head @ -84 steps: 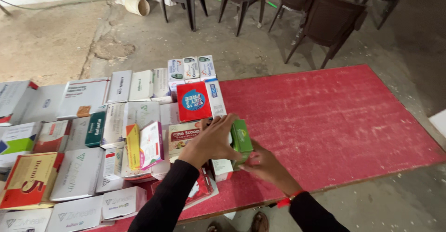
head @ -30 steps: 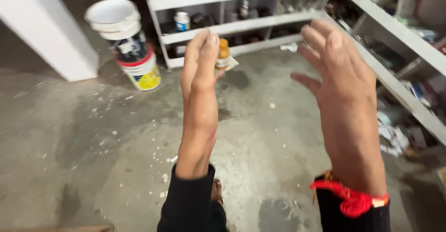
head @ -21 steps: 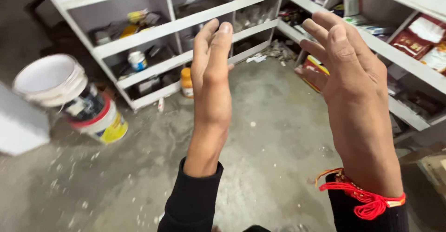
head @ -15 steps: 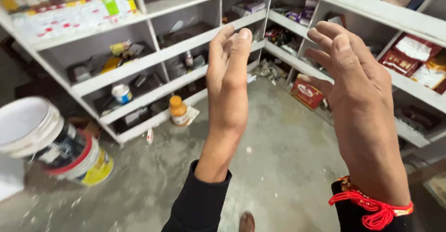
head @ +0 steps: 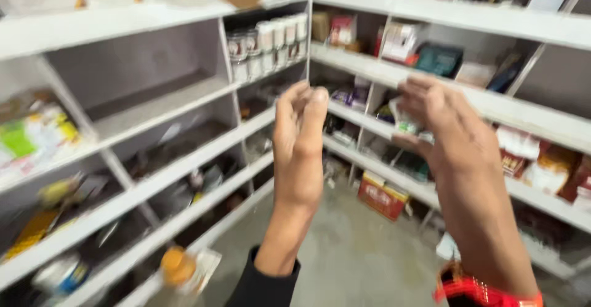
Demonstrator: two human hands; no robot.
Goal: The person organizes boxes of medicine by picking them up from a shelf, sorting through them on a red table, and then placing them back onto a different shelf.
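Both my hands are raised in front of me with nothing in them, palms facing each other. My left hand [head: 299, 144] is edge-on, fingers straight up and held together. My right hand [head: 448, 131] has its fingers spread and slightly curled, a red thread band at the wrist. Behind them white shelves [head: 184, 141] meet in a corner. A row of small white jars [head: 266, 43] stands on an upper shelf past my left fingertips. The view is motion-blurred.
Shelves on the right [head: 511, 107] hold assorted boxes and packets. A red box [head: 383, 196] sits low near the corner. An orange-capped bottle [head: 178, 267] stands on the floor by the bottom left shelf. Grey concrete floor [head: 351, 258] lies below my hands.
My view left the red table of medicine boxes, where my hands held a green box, and swung up the shelves. Both hands stay raised and empty; the bucket has dropped out of sight.
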